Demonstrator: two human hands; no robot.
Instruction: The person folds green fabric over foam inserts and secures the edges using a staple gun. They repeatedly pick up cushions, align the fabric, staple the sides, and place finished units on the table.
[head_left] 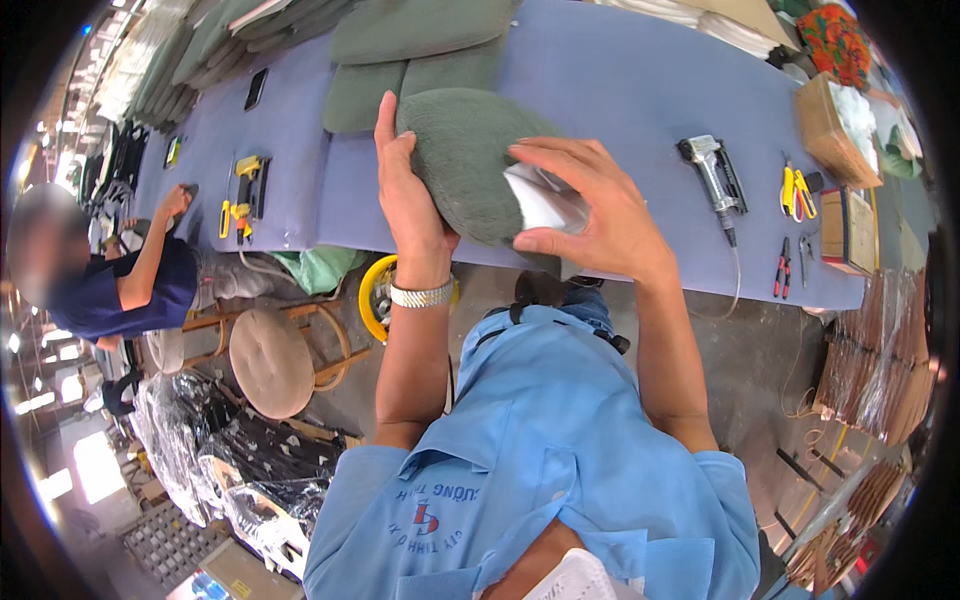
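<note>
Above the near edge of the blue-covered table (610, 90) I hold a dark green fabric cushion (460, 150) up between both hands. My left hand (408, 200) cups its left side, with the palm against the fabric and the fingers pointing up. At the right end, my right hand (612, 210) curls its fingers and thumb round the cushion's opening. White padding (542, 206) shows there, between that thumb and the fingers. Part of the right hand's grip is hidden by the padding. More flat green cushions (415, 50) lie just beyond.
On the right are a staple gun (712, 180) with a hose, yellow-handled scissors (797, 195), red-handled pliers (782, 268) and a carton (835, 130) of white stuffing. A co-worker (120, 270) stands left, near another staple gun (250, 190). A yellow tub (372, 300) and a round stool seat (270, 362) stand below the table.
</note>
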